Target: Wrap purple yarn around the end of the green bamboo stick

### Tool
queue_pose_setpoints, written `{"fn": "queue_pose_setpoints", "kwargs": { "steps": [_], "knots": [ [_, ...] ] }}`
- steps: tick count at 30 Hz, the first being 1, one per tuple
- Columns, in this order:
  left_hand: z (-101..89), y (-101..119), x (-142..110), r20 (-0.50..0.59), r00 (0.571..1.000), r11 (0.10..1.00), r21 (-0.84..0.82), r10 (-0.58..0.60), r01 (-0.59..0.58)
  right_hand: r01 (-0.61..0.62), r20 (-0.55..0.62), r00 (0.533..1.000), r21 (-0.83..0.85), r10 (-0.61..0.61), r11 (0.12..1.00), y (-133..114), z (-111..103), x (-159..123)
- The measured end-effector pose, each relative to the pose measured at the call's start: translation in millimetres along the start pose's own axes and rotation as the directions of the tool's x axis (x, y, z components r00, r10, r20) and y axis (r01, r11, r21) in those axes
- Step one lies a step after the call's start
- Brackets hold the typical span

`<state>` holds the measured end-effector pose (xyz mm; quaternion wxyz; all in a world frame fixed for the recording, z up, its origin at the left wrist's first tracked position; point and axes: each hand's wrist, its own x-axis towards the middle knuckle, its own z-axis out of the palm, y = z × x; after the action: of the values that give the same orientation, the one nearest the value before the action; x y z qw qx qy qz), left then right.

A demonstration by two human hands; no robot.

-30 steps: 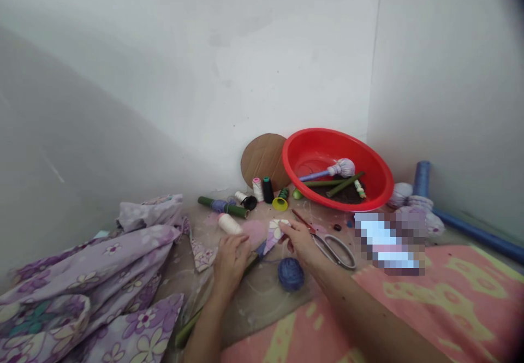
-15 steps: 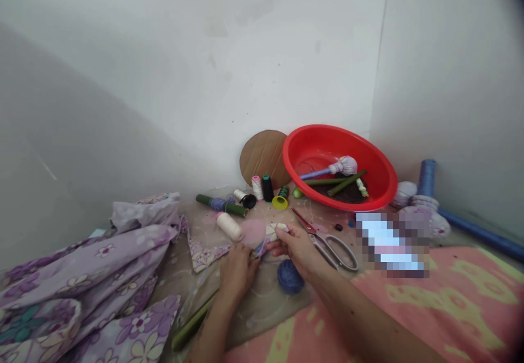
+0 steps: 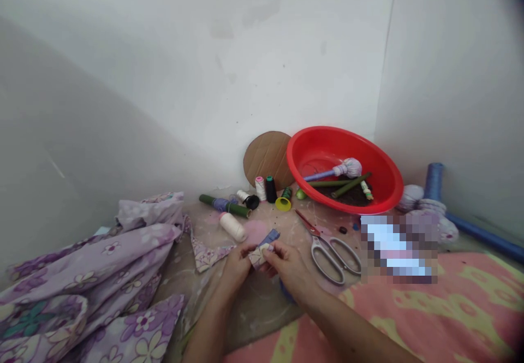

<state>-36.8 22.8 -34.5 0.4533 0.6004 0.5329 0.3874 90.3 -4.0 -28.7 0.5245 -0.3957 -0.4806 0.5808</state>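
Observation:
My left hand (image 3: 235, 271) and my right hand (image 3: 290, 269) meet low in the middle of the view. Both pinch a small folded piece of floral fabric (image 3: 261, 255), with a blue-wrapped tip sticking up from it. Behind my right hand, a ball of blue yarn (image 3: 287, 295) is almost fully hidden. Steel scissors with red blades (image 3: 331, 256) lie just right of that hand. A cream thread spool (image 3: 232, 227) lies on its side beyond my left hand. A cut strip of floral cloth (image 3: 208, 256) lies near my left hand.
A red plastic basin (image 3: 393, 188) holds a wrapped bundle on a stick, green stems and soil. Several thread cones and a thread-wrapped green stick (image 3: 223, 205) stand before it. Purple floral cloth (image 3: 82, 281) heaps left; a pink blanket (image 3: 458, 303) lies right. White walls close the corner.
My two hands have come together on the fabric piece, and both now pinch it. My right hand has moved over the yarn ball and mostly hides it. The view has shifted slightly.

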Motion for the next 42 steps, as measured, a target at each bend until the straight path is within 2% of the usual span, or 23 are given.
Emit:
{"fn": "queue_pose_setpoints", "kwargs": {
  "steps": [3,6,10,12,14,16,18,22,26,30,36,42],
  "knots": [
    [-2.6,-2,4,0.001,0.998,0.998,-0.011,-0.056,0.056,0.070,-0.058,0.996,-0.076,-0.074,0.995,6,-5,4],
    [-1.8,-1,3,-0.068,0.998,0.981,0.193,0.004,0.009,0.096,-0.076,0.992,-0.085,-0.103,0.992,10,-13,10],
    [4.0,1,-3,-0.105,0.991,0.833,0.553,0.080,-0.009,0.081,-0.128,0.988,-0.064,-0.089,0.995,10,-21,15],
    [6.3,2,-6,-0.134,0.984,0.751,0.660,0.120,-0.002,0.078,-0.150,0.985,-0.058,-0.086,0.995,8,-24,17],
    [6.9,3,-8,-0.171,0.964,0.715,0.699,0.202,-0.025,0.072,-0.166,0.983,-0.039,-0.078,0.997,7,-27,19],
    [6.5,5,-8,-0.205,0.933,0.739,0.669,0.296,-0.087,0.072,-0.182,0.981,-0.017,-0.074,0.997,6,-29,20],
    [6.6,6,-8,-0.216,0.916,0.812,0.559,0.339,-0.169,0.071,-0.188,0.980,-0.016,-0.073,0.997,7,-28,20],
    [11.6,5,-7,-0.168,0.951,0.952,0.211,0.258,-0.221,0.057,-0.122,0.991,-0.022,-0.059,0.998,9,-25,20],
    [15.8,3,-7,-0.159,0.952,0.965,0.054,0.260,-0.255,0.087,-0.091,0.992,-0.068,-0.093,0.994,10,-24,19],
    [15.7,0,-9,-0.165,0.936,0.951,0.062,0.310,-0.304,0.106,-0.120,0.986,-0.068,-0.114,0.992,8,-24,19],
    [16.3,-10,-8,-0.147,0.903,0.893,0.280,0.403,-0.353,0.130,-0.159,0.980,0.039,-0.122,0.991,5,-23,18],
    [13.3,-11,-5,-0.155,0.923,0.895,0.343,0.352,-0.284,0.076,-0.101,0.992,0.016,-0.074,0.997,9,-26,20]
  ]
}}
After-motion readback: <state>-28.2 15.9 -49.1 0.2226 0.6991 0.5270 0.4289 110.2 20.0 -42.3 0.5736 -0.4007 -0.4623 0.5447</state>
